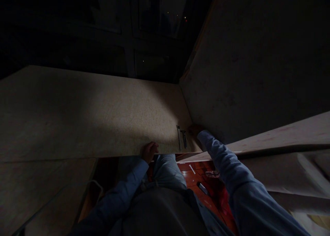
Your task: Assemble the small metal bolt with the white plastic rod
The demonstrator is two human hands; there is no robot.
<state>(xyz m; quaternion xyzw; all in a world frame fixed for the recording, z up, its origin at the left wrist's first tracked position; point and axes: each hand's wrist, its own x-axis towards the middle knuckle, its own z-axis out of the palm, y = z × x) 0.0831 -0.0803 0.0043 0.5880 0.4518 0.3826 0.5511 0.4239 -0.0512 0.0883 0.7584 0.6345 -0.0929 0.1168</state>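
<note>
My left hand [150,151] rests on the front edge of a pale, speckled ledge [123,115], its fingers curled in and nothing visible in them. Deep in shadow, my right hand [196,129] is at the right end of the ledge, against the side wall. Its fingers are too dark to make out. Just left of that hand lies a long, slim metal tool [179,138], perhaps a wrench. Between it and my right hand is a shorter dark tool with a crosswise head [184,139]. Neither hand touches these two tools.
A dark window [129,57] stands behind the ledge, and a wall [247,64] rises on the right. Below lies a reddish wooden floor [190,177] with a white strip [192,169] and a small light-topped object [202,188]. A thin cable or tube [64,186] bends at lower left.
</note>
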